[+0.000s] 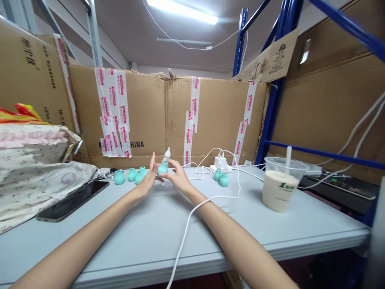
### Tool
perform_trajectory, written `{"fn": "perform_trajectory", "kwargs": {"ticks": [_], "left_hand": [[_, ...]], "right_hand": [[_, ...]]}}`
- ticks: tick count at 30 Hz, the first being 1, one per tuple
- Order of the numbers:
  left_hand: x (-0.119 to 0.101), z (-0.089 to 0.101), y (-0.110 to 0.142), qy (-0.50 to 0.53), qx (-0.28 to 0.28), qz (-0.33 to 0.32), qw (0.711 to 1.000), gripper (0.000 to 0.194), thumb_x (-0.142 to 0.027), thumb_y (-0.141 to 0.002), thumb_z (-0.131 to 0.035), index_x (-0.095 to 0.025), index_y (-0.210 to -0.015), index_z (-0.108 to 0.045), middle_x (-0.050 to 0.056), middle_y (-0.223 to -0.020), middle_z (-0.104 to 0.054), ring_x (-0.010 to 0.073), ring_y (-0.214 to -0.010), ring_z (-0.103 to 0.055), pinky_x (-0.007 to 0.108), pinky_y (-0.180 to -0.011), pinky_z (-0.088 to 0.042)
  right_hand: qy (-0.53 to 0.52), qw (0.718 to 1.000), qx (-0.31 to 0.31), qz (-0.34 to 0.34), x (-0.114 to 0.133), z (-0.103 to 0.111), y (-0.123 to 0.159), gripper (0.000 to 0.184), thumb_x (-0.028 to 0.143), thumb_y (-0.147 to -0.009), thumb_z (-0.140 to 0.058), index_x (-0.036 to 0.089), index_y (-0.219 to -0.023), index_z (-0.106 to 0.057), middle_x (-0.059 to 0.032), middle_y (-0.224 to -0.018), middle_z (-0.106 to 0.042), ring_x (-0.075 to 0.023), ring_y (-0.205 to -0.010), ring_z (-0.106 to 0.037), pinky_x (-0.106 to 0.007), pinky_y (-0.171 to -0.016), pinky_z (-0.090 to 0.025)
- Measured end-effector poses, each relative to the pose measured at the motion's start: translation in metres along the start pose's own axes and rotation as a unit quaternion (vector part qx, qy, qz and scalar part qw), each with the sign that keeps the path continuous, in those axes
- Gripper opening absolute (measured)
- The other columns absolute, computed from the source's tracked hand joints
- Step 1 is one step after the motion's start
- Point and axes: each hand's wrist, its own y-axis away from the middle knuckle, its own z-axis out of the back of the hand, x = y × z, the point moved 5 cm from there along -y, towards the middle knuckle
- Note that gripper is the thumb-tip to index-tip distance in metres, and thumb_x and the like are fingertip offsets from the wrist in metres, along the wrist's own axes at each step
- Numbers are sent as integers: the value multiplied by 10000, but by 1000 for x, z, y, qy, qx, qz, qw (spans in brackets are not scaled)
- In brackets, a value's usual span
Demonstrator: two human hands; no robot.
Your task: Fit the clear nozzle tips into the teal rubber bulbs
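A teal squeeze bulb (163,169) with a clear pointed nozzle (167,155) on top, resembling a nasal aspirator, is tilted slightly above the table. My right hand (179,177) grips the bulb between thumb and fingers from the right. On its other side, my left hand (147,181) has its fingers stretched upward, its palm side close against the bulb; whether it bears any weight cannot be made out. Just left of my left hand stand several teal bulbs (119,177) with open necks and no nozzles. Further right, two teal bulbs (223,180) with clear tops stand together.
A white cable (192,212) runs over the table and past my right forearm. A white charger (220,161) sits at the back. On the right is a drink cup (281,188) with a straw; on the left, a phone (73,200) beside a floral cloth bag (27,172). Cardboard (147,116) walls the back.
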Motion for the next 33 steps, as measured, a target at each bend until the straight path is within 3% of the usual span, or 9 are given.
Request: {"fn": "perform_trajectory", "kwargs": {"ticks": [4, 9, 12, 18, 22, 25, 29, 33], "left_hand": [[17, 13, -7, 73, -59, 18, 995, 685, -601, -853, -175, -257, -1410, 29, 147, -1270, -444, 202, -1055, -523, 387, -827, -462], [44, 40, -15, 38, -145, 40, 988, 706, -631, -827, -222, -208, -1382, -119, 153, -1229, -464, 233, -1038, -521, 411, -814, -458], [55, 47, -16, 24, -156, 60, 986, 678, -625, -823, -258, -202, -1348, -191, 148, -1195, -490, 230, -1005, -543, 415, -829, -448], [67, 54, -16, 2, -156, 79, 985, 668, -631, -803, -301, -167, -1284, -288, 159, -1214, -475, 240, -1045, -524, 425, -869, -425], [77, 58, -18, -18, -146, 84, 986, 670, -635, -794, -313, -158, -1265, -321, 158, -1192, -501, 250, -1062, -514, 435, -882, -413], [81, 59, -19, -38, -138, 81, 986, 647, -634, -793, -312, -167, -1239, -359, 142, -1170, -523, 251, -1062, -515, 440, -892, -405], [79, 61, -19, -69, -125, 68, 987, 602, -627, -803, -291, -177, -1180, -423, 120, -1150, -534, 252, -1090, -492, 445, -914, -391], [74, 66, -20, -117, -128, 46, 984, 546, -604, -823, -256, -190, -1086, -498, 98, -1128, -537, 245, -1115, -458, 445, -966, -343]], "right_hand": [[-89, 994, -66, -18, -2, 21, -11, 463, 286, -602, -709, 158, -1006, -521, -79, -976, -642, -183, -908, -612, -319, -828, -473], [3, 988, -156, -4, 0, 62, -17, 323, 251, -590, -695, 168, -872, -563, -38, -822, -662, -190, -794, -634, -330, -761, -497], [11, 991, -127, -26, -8, 72, -20, 419, 253, -568, -708, 167, -948, -554, -44, -832, -668, -190, -787, -639, -328, -746, -503], [88, 985, -142, -34, -16, 84, -21, 358, 221, -585, -684, 172, -921, -570, -45, -864, -666, -182, -793, -635, -315, -739, -491], [184, 979, -83, -38, -14, 86, -19, 326, 207, -629, -660, 208, -942, -569, -11, -878, -664, -172, -839, -621, -311, -776, -461], [270, 959, -40, -71, -11, 89, -14, 374, 286, -652, -667, 239, -1000, -539, 1, -949, -653, -177, -880, -604, -317, -789, -438], [354, 930, -31, -98, -7, 97, -9, 404, 449, -689, -615, 250, -1027, -523, -8, -1031, -633, -193, -939, -571, -300, -756, -417], [474, 873, -38, -111, -7, 110, -7, 333, 445, -712, -565, 229, -963, -589, -37, -1018, -637, -235, -1014, -514, -305, -754, -379]]}}
